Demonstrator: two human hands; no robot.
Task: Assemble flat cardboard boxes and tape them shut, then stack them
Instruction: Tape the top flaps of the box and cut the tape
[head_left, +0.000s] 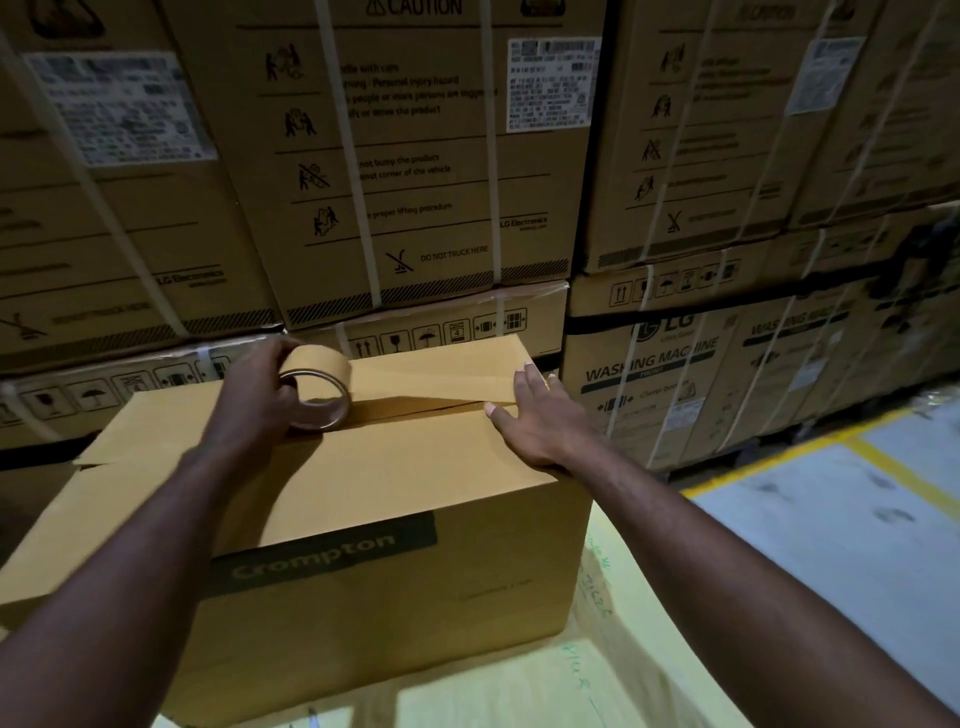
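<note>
Left hand (258, 388) half hides the tape roll (323, 375) it grips on the brown box (395, 483) (flaps closed); right hand (540, 422) presses flat.

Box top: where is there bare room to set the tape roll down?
The near half of the box top, from seam to front edge, is bare. The seam is crowded: left hand holding the roll, tape strip, right hand pressing its end.

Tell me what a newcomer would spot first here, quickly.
Centre frame, the left hand grips a tape roll on top of the box, a strip stretched right along the seam. The right hand presses flat on the strip's end near the box's right edge. Behind, strapped cartons fill the view.
</note>
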